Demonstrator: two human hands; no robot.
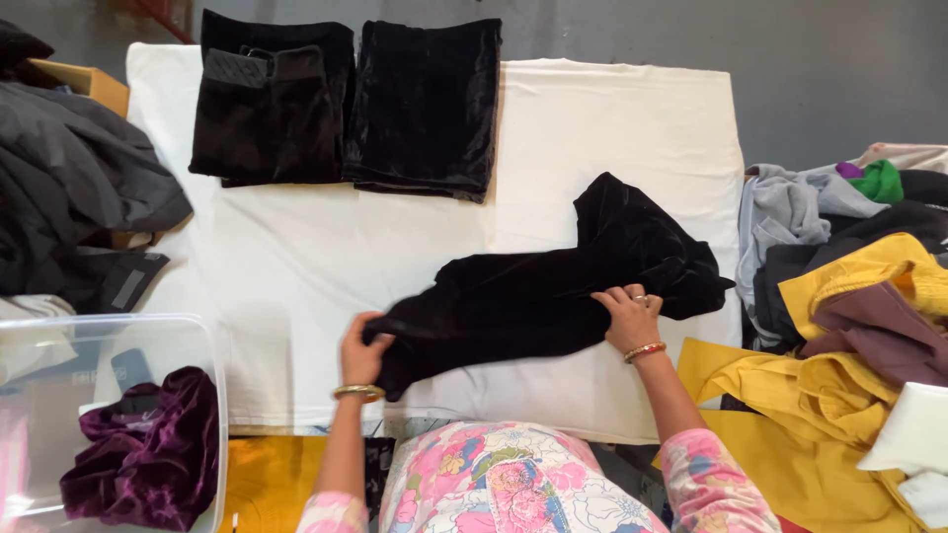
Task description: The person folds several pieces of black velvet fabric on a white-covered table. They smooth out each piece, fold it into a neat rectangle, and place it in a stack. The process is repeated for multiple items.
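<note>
left hand (pixel 361 353) pinching black velvet garment (pixel 553 286) end | right hand (pixel 630 316) pressing it flat, seemingly smoothing | folded pile (pixel 346 99) beyond

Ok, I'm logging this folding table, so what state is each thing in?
Black velvet garment: unfolded, rumpled, lying on the white table cover.
Left hand: gripping the garment's left end.
Right hand: pressing on the garment.
Two black garments: folded, side by side.
Clear bin: open, purple velvet inside.
</note>
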